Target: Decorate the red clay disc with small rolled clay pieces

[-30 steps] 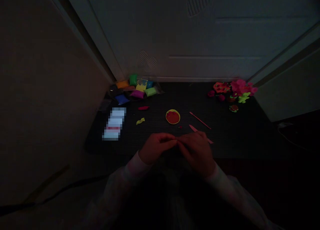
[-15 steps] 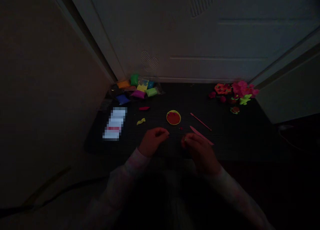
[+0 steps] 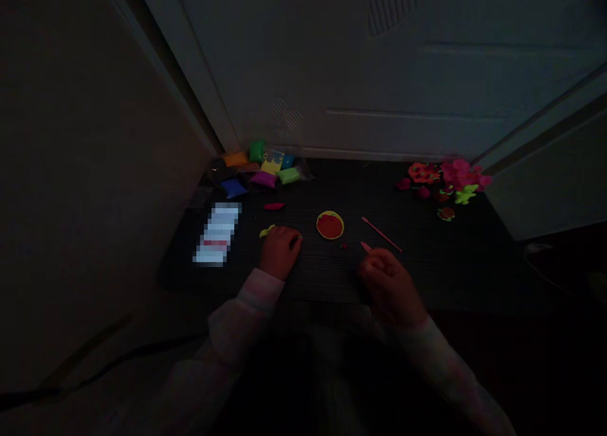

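Note:
My left hand (image 3: pixel 281 254) rests low over the dark table, fingers curled downward and thumb close to the forefinger. It partly covers a twisted yellow piece of clay (image 3: pixel 266 231). Whatever those fingers may hold is hidden. My right hand (image 3: pixel 392 287) is closed in a pinch above the front of the table, and the dim light hides what is in it. Beneath it lies a pink clay knife (image 3: pixel 365 247), of which only the tip shows. Between the hands, farther back, sits a round red clay disc with a yellow rim (image 3: pixel 330 226). A tiny red bit (image 3: pixel 344 246) lies near it.
A pink thin tool (image 3: pixel 382 234) lies right of the disc, and a red clay piece (image 3: pixel 274 206) back left. Colourful clay packets (image 3: pixel 263 178) are at the back left, behind a lit phone (image 3: pixel 218 233). Pink and orange clay shapes (image 3: pixel 459 174) fill the back right corner.
My left hand has moved left and down onto the yellow piece. My right hand has shifted right, turned, and now covers most of the pink knife.

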`<action>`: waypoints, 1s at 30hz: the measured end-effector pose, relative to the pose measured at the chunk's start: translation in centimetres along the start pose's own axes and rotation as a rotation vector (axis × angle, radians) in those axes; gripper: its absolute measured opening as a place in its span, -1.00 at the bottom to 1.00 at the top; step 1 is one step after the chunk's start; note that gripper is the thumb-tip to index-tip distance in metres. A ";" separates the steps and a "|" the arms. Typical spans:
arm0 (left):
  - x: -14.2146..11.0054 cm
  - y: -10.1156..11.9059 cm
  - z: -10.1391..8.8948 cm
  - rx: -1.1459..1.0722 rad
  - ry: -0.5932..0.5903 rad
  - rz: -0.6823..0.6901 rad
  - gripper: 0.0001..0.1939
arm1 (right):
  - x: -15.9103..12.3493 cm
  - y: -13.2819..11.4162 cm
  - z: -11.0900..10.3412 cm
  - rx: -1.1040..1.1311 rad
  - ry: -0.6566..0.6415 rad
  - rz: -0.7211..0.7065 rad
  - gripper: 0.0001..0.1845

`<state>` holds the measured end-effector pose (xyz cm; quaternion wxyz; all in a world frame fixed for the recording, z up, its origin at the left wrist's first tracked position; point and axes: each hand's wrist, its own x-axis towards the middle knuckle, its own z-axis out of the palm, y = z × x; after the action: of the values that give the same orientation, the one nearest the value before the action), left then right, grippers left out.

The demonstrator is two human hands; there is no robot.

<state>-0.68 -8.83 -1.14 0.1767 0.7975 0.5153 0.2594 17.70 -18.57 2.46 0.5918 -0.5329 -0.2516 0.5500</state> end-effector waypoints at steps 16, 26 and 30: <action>-0.2 -0.1 0.2 0.133 0.058 0.093 -0.80 | 0.1 -0.4 -1.3 -0.451 0.065 -0.092 -0.78; -0.3 0.0 0.0 0.121 0.071 0.090 -0.79 | 0.0 -0.6 -0.7 -0.468 0.039 -0.153 -0.75; -0.3 -0.1 0.1 0.110 0.070 0.086 -0.80 | 0.2 -0.4 -0.8 -0.391 0.045 -0.114 -0.78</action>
<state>-0.78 -9.08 -1.29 0.1031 0.8178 0.5000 0.2656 18.60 -18.58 2.56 0.5130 -0.6346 -0.3699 0.4442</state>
